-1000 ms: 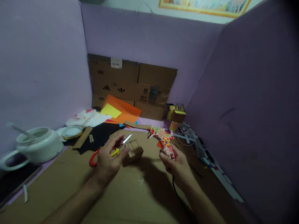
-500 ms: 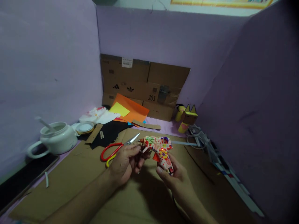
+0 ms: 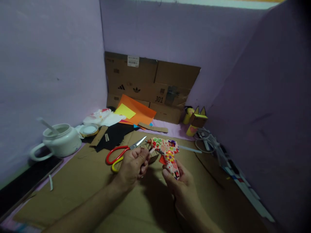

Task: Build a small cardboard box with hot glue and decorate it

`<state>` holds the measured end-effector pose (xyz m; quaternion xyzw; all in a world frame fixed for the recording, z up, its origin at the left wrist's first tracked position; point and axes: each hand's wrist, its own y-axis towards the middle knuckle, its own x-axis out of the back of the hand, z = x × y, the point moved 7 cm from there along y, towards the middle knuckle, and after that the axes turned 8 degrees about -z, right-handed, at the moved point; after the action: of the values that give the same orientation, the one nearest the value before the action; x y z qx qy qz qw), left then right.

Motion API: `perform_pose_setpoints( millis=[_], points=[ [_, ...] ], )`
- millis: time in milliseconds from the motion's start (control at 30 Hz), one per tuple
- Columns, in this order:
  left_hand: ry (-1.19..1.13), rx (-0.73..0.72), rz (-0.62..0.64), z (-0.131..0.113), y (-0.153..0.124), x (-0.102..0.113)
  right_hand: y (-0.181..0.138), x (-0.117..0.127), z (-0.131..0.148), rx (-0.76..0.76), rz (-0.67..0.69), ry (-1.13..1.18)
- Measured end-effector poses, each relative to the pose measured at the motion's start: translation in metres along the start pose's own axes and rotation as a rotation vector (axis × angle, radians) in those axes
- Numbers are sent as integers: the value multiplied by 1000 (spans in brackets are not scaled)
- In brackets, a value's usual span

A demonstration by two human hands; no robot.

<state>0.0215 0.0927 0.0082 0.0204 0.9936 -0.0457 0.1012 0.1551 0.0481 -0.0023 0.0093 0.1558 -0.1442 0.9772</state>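
My right hand (image 3: 181,179) is wrapped round the handle of a flower-patterned hot glue gun (image 3: 167,149). Its nozzle points left, and a translucent glue stick (image 3: 190,149) runs out of its back. A small red light glows on its side. My left hand (image 3: 134,163) is closed in a pinch just below the nozzle. Beside its fingertips shows a small brown piece, perhaps cardboard, mostly hidden; I cannot tell whether they grip it. Scissors (image 3: 119,156) with red and yellow handles lie open behind my left hand.
Cardboard (image 3: 80,197) covers the work surface. A white pot (image 3: 62,142) with a stick in it stands left, by a dark flat object (image 3: 29,184). Orange paper (image 3: 139,111) and black sheets (image 3: 114,136) lie behind. Right are a cardboard-and-yellow figure (image 3: 197,120) and clear plastic packaging (image 3: 215,145).
My left hand's fingers have closed more tightly and shifted slightly left from the glue gun's underside. The glue gun stays in my right hand, and the view has tilted down a little.
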Motion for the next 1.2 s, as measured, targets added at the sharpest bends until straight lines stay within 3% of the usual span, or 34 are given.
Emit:
perform_pose_setpoints(
  millis=[167, 333, 667, 900, 1100, 1200],
  points=[
    [272, -317, -99, -15, -3, 8, -1, 4, 3, 62, -49, -45],
    [690, -662, -128, -35, -16, -1, -3, 4, 4, 76, -77, -99],
    [725, -894, -78, -53, -28, -6, -3, 3, 0, -62, 103, -74],
    [797, -993, -235, -59, -35, -1, -4, 3, -1, -53, 61, -88],
    [1002, -1314, -320, -61, -44, -5, -6, -1, -9, -107, 113, -45],
    [1115, -1385, -369, -61, -43, 0, -3, 1, -9, -69, 99, -53]
  ],
)
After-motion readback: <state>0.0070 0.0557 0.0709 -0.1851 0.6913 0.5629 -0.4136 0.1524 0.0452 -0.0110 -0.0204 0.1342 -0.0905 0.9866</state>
